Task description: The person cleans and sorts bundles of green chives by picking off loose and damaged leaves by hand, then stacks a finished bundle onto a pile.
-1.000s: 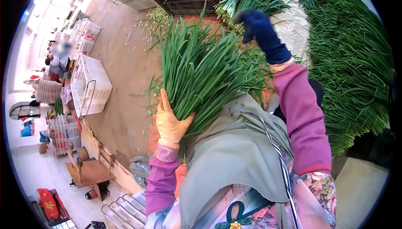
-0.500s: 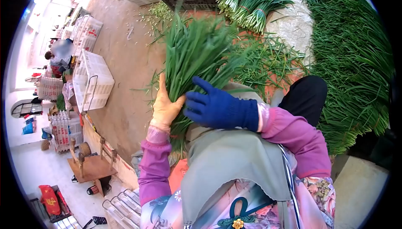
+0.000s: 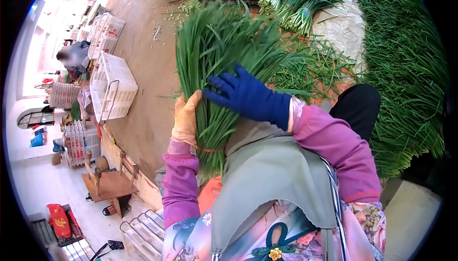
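Observation:
A large bunch of long, flat-leaved garlic chives (image 3: 217, 56) stands in front of my apron, leaves fanning away from me. A red band (image 3: 210, 149) circles it near the stem end. In a yellow glove, my left hand (image 3: 186, 118) grips the bunch from its left side, thumb across the leaves. My right hand (image 3: 250, 94), in a dark blue glove, lies against the right side of the leaves with its fingers spread. Some leaf tips are blurred, and the fingers of my left hand behind the bunch are hidden.
Tied bunches of chives (image 3: 305, 10) lie at the back, beside a white sack (image 3: 338, 22). A big heap of chives (image 3: 405, 70) fills the right. Loose leaves (image 3: 310, 65) litter the floor. White crates (image 3: 114, 87) and a person (image 3: 74, 56) are at left, near an overturned wooden stool (image 3: 112, 184).
My left hand has slid round to the bunch's left edge, and its thumb has folded onto the leaves. My right hand has moved up the leaves. The red band now shows.

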### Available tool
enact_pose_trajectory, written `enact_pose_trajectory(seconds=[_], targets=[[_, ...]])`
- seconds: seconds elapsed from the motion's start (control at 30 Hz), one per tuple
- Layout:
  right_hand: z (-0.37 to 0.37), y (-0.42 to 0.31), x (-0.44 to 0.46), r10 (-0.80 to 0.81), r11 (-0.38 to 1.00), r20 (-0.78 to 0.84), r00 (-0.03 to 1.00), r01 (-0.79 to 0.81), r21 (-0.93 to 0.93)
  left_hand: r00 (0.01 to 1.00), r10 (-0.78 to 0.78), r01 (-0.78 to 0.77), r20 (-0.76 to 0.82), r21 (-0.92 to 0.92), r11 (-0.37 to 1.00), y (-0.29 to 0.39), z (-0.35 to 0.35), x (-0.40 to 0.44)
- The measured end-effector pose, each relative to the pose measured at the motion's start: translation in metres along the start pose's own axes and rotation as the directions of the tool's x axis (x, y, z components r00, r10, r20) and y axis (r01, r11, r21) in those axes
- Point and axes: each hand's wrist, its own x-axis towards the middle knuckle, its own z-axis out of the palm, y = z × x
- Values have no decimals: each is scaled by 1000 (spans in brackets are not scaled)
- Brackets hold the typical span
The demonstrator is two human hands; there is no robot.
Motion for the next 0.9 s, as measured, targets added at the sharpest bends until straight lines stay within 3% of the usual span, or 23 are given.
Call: enact_pose_trajectory(seconds=[0.07, 0.2, 0.23, 0.33, 0.37, 0.4, 0.47, 0.53, 0.6, 0.67, 0.8, 0.87, 0.9], targets=[[4, 5, -7, 25, 989, 268, 963, -63, 134, 992, 11, 0, -129, 87, 996, 0, 0, 0], [-5, -5, -19, -27, 968, 324, 946, -56, 246, 968, 61, -72, -245, -39, 997, -8, -7, 4], [-6, -12, -22, -31, 982, 391, 920, -46, 185, 977, 63, -83, -203, -91, 992, -12, -13, 3], [-11, -21, -30, 3, 984, 309, 951, -58, 169, 976, 11, -50, -216, -175, 983, -21, -23, 4], [-19, -21, -29, 17, 984, 452, 892, -95, 152, 976, 11, -51, -217, -180, 982, -23, -24, 4], [-21, -19, -29, 6, 984, 448, 894, -86, 157, 974, 16, -58, -225, -182, 982, -24, -25, 4], [-24, -11, -27, 49, 991, 169, 984, -69, 114, 985, 28, -59, -169, -183, 981, -22, -19, 2], [-33, -8, -15, 68, 990, 191, 979, -90, 108, 986, 34, -62, -162, -172, 983, -18, -10, -3], [-44, -1, 8, 16, 957, 140, 990, -56, 286, 991, 80, -94, -105, -136, 986, -17, -3, -6], [-34, 2, 17, 23, 976, 62, 998, -36, 214, 994, 90, -96, -55, -106, 990, -20, -5, -6], [-21, 0, 11, 91, 972, 255, 962, -142, 187, 986, 157, -161, -64, -75, 984, -23, -4, -6], [-30, -6, 10, 61, 892, 638, 767, -329, 310, 987, 109, -118, -119, -72, 990, -24, -11, -3], [-31, -10, 6, 59, 892, 640, 766, -329, 311, 988, 78, -92, -131, -104, 990, -24, -13, -1]])
